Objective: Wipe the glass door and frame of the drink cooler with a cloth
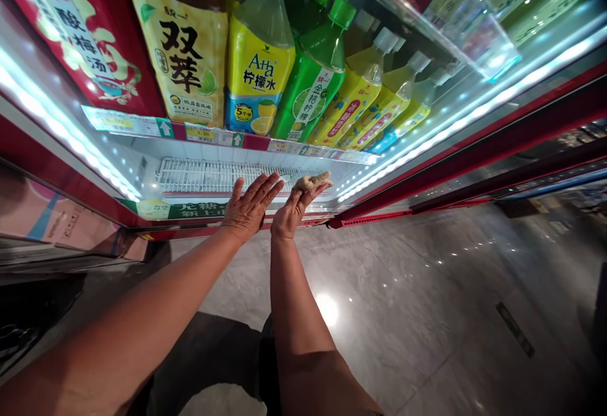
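Note:
My right hand (pixel 290 214) grips a crumpled beige cloth (pixel 313 182) at the front of a lit drinks fridge's bottom level. Beside it on the left, my left hand (pixel 252 206) is stretched out with fingers spread and nothing in it. Both hands are in front of a white wire rack (pixel 203 176) on the fridge floor. I cannot tell whether the left fingertips touch the fridge. A dark green strip with white characters (pixel 199 209) runs along the bottom edge, left of my hands.
Above my hands, a shelf with price tags (pixel 203 134) carries several drink bottles, among them a green one (pixel 315 68) and a yellow-and-blue one (pixel 260 74). The red-framed door (pixel 455 163) stands open at the right. Cardboard boxes (pixel 61 217) sit at the left on the tiled floor (pixel 403 302).

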{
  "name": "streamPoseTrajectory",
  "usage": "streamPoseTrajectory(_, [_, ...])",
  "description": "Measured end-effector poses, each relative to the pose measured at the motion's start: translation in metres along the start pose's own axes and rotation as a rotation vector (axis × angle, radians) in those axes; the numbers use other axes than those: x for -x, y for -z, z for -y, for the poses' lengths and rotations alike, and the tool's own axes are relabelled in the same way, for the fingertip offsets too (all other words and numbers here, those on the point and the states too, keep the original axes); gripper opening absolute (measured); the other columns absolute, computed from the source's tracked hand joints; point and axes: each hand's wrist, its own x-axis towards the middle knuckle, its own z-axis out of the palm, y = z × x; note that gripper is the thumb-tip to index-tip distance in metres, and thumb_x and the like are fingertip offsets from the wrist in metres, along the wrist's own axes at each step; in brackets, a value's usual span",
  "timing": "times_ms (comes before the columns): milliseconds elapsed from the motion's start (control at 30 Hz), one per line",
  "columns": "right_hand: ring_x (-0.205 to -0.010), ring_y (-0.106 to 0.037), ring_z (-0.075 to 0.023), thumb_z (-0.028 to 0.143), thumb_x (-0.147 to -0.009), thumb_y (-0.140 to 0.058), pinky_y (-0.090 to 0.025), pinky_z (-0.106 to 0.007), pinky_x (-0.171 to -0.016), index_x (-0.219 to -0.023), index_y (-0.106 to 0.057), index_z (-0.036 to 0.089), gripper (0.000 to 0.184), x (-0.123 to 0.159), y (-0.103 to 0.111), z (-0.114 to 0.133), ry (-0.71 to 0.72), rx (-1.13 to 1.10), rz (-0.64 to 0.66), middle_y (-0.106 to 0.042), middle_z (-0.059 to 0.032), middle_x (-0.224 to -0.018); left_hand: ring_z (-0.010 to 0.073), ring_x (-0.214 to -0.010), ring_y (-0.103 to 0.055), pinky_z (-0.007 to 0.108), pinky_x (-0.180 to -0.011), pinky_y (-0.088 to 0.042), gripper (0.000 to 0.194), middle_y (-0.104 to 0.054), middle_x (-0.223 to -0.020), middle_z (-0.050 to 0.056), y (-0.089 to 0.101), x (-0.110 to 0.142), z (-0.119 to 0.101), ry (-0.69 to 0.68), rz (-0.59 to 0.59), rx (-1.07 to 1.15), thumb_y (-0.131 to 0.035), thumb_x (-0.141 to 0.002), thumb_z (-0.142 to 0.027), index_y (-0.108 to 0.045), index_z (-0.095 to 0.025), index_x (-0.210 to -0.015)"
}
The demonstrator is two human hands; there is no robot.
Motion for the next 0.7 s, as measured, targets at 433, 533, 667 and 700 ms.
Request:
streamPoseTrajectory(433, [-0.162, 0.020, -0.0259, 0.025, -0.109, -0.026, -0.016, -0.073, -0.125, -0.167, 0.017, 0.029, 0.072, 0.043, -0.033, -0.001, 0.287, 0.204, 0.013, 0.021, -0.0119, -0.175, 0.0240, -0.163, -0.001, 0.062, -0.113, 0.033, 0.079, -0.024, -0.173, 0.002, 0.027, 0.031, 0.018, 0.215, 0.095, -0.033, -0.048, -0.100, -0.009, -0.020, -0.048, -0.164])
streamPoseTrajectory(533, [-0.162, 0.020, -0.0269, 0.024, -0.109, -0.027, -0.015, -0.074, -0.124, -0.168, 0.009, 0.030, 0.070, 0.049, -0.036, -0.006, 0.316, 0.172, 0.011, 0.019, -0.0116, -0.176, 0.0270, -0.164, -0.002, 0.067, -0.111, 0.033, 0.084, -0.021, -0.174, 0.003, 0.027, 0.034, 0.023, 0.241, 0.116, -0.026, -0.051, -0.097, -0.007, -0.020, -0.051, -0.163])
streamPoseTrajectory(667, [-0.163, 0.019, -0.0240, 0.028, -0.110, -0.025, -0.015, -0.072, -0.124, -0.169, 0.007, 0.028, 0.067, 0.052, -0.041, -0.014, 0.210, 0.097, -0.058, 0.019, -0.0130, -0.175, 0.0272, -0.164, -0.004, 0.072, -0.113, 0.029, 0.091, -0.018, -0.175, 0.005, 0.029, 0.038, 0.030, 0.210, 0.081, -0.072, -0.055, -0.094, -0.007, -0.014, -0.051, -0.163])
streamPoseTrajectory(700, [-0.163, 0.019, -0.0247, 0.028, -0.109, -0.025, -0.015, -0.073, -0.124, -0.169, 0.007, 0.027, 0.068, 0.055, -0.043, -0.013, 0.194, 0.094, -0.064, 0.019, -0.0137, -0.175, 0.0271, -0.164, -0.004, 0.072, -0.114, 0.028, 0.092, -0.017, -0.175, 0.006, 0.030, 0.040, 0.031, 0.206, 0.075, -0.084, -0.055, -0.094, -0.007, -0.014, -0.050, -0.163])
